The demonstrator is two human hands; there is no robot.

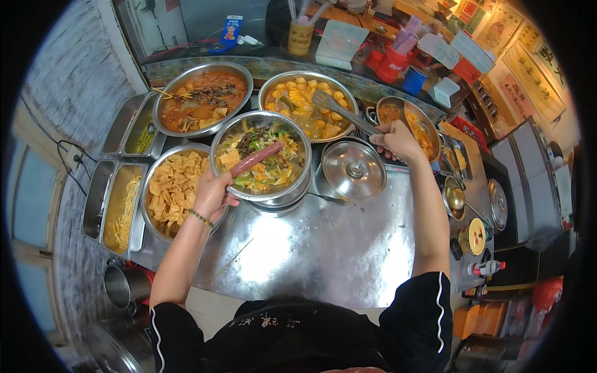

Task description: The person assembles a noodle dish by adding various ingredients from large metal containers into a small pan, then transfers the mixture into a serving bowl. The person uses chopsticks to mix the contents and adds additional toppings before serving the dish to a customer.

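My left hand (215,192) grips the near left rim of a steel bowl (261,192) of noodles, greens and tofu pieces, with a sausage (257,158) lying across the top. The bowl is over other steel bowls; whether it touches them I cannot tell. In my right hand (395,142) are metal tongs (345,112), their tips over a round pan (353,95) of fish balls and tofu in broth. Left of that pan, a pan (164,122) of red broth holds skewers (198,94). A bowl (147,214) of fried bean-curd sheets sits beside my left wrist.
A lidded steel pot (354,179) stands right of the held bowl, a spoon (329,199) between them. Rectangular trays (109,210) line the left side. At right are a divided pot (436,151), a ladle (454,198) and a plastic bottle (485,268). Cups and sign stands (340,39) line the counter's far ledge.
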